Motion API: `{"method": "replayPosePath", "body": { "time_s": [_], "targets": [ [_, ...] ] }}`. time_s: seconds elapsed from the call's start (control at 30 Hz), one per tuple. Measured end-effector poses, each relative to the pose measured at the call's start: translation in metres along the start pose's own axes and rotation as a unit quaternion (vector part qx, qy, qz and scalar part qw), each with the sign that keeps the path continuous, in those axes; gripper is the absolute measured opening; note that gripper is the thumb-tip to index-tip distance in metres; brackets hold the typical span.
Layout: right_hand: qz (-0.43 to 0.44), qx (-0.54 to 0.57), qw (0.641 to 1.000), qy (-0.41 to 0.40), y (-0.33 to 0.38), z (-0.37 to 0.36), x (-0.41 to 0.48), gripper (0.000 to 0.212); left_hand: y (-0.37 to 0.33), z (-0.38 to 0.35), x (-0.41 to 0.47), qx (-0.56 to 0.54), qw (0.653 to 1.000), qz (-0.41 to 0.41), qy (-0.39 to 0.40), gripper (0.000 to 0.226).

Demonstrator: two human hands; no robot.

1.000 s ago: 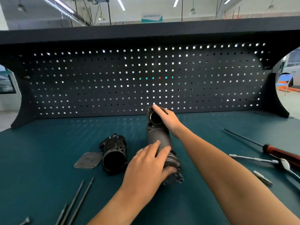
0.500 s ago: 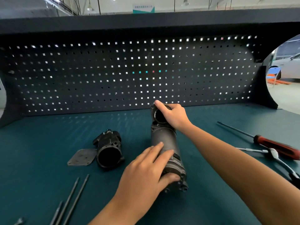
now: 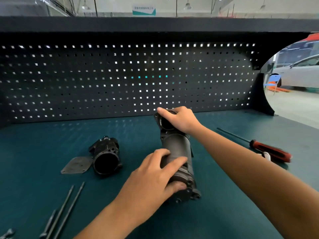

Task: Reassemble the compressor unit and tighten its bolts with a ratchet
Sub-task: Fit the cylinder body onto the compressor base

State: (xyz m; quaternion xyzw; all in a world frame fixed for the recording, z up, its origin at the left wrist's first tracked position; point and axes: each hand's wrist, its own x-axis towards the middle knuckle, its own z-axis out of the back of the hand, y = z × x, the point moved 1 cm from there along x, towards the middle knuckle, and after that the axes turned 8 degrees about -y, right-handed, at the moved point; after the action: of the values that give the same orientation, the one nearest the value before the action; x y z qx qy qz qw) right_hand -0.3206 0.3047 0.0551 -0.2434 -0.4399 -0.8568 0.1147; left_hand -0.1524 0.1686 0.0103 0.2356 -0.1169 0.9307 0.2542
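The long grey compressor body [image 3: 177, 149] lies on the green bench mat, its flanged end with bolt holes toward me. My left hand [image 3: 151, 180] grips its near part, fingers curled over the top and thumb under by the flange. My right hand [image 3: 179, 119] holds the far ring-shaped end, index finger stretched along its rim. A separate black housing section [image 3: 106, 156] lies to the left, open end facing me, with a flat grey cover plate [image 3: 76, 164] beside it. The ratchet is only partly visible behind the screwdriver handle.
Long thin bolts [image 3: 65, 209] lie at the lower left. A red-handled screwdriver [image 3: 269, 150] rests at the right, past my right forearm. A dark pegboard [image 3: 120, 80] walls the bench's back edge.
My right hand has turned the far ring end a little, its index finger sliding further left along the rim. The view has dipped and shifted slightly. My left hand keeps its grip.
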Motion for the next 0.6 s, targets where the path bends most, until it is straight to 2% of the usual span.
{"method": "replayPosePath", "body": {
  "time_s": [0.1,0.23,0.4,0.47,0.6],
  "targets": [
    [0.013,-0.037,0.999,0.012,0.012,-0.015,0.004,0.054,0.009,0.004,-0.003,0.022,1.0,-0.01,-0.009,0.051],
    [-0.002,-0.02,1.0,0.006,0.018,-0.031,0.004,0.058,0.014,0.001,-0.011,0.007,0.999,0.009,-0.046,0.053],
    [-0.009,-0.044,0.998,0.033,0.028,-0.046,0.006,0.058,0.02,-0.002,-0.015,-0.067,0.992,0.056,-0.091,0.072],
    [-0.005,-0.077,0.995,0.062,0.034,-0.053,0.008,0.059,0.023,-0.006,-0.02,-0.131,0.982,0.08,-0.111,0.067],
    [-0.004,-0.158,0.981,0.116,0.04,-0.066,0.013,0.059,0.031,-0.011,-0.025,-0.218,0.959,0.119,-0.14,0.043]
  ]
}}
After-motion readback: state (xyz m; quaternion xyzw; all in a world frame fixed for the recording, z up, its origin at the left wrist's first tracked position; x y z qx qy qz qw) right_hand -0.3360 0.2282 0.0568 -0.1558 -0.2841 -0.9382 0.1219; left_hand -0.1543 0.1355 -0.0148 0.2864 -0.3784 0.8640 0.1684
